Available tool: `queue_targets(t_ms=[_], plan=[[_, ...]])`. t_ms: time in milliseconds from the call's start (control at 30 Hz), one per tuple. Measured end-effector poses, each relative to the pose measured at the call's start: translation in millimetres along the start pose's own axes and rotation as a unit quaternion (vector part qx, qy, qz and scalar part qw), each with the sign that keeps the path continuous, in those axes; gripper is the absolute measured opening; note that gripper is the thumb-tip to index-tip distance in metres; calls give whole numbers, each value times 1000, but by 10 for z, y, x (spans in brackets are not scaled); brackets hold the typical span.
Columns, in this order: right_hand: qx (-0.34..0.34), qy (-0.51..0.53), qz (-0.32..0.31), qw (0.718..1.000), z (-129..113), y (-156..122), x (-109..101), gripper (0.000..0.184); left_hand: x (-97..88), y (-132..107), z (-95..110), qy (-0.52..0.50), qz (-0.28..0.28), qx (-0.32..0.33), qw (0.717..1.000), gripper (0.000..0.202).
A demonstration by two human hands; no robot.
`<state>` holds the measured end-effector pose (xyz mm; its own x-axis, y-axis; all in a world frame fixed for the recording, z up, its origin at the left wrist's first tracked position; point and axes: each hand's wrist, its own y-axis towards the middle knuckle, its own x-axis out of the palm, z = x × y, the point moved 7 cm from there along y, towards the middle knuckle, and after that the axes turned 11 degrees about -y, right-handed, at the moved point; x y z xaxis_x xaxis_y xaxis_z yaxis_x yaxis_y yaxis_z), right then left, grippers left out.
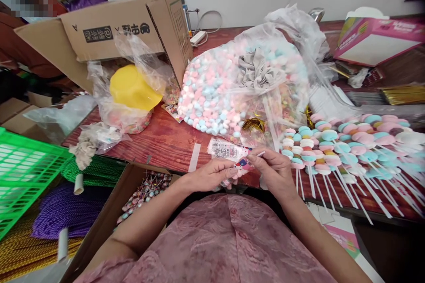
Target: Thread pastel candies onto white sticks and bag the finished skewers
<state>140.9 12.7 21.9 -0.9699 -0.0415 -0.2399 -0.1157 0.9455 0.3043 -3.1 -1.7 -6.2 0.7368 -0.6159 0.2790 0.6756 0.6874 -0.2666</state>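
My left hand (212,174) and my right hand (272,170) meet at the near edge of a red-brown wooden table (166,141). Both are closed on one candy skewer in a small printed wrapper (244,162). The left fingers pinch the wrapper. The right fingers pinch the white stick, whose tip pokes out at the top. Pink candy pieces show just below the hands. A printed packet (224,148) lies flat on the table right behind them.
A big clear bag of pastel candies (229,93) sits behind the hands. Many finished candy skewers (352,146) lie to the right. A cardboard box (126,26), a yellow bowl in plastic (133,88), a green crate (23,172) and a box of wrapped skewers (146,190) stand left.
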Motion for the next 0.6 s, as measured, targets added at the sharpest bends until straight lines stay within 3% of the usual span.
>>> queue_targets(t_ms=[133,233,333,433,600], plan=[[-14,-37,-12,999,32,-4,137,24,-24,65,-161,-4,68,14,998,54],[36,28,3,999,182,-40,137,13,-103,96,-211,-76,129,20,989,51],[79,59,7,995,272,-97,127,19,-139,91,-148,-118,165,50,978,50],[55,5,20,998,213,-134,134,8,-58,74,-106,-58,140,32,988,54],[-31,-67,60,995,37,-120,178,22,59,64,-99,1,57,4,998,51]])
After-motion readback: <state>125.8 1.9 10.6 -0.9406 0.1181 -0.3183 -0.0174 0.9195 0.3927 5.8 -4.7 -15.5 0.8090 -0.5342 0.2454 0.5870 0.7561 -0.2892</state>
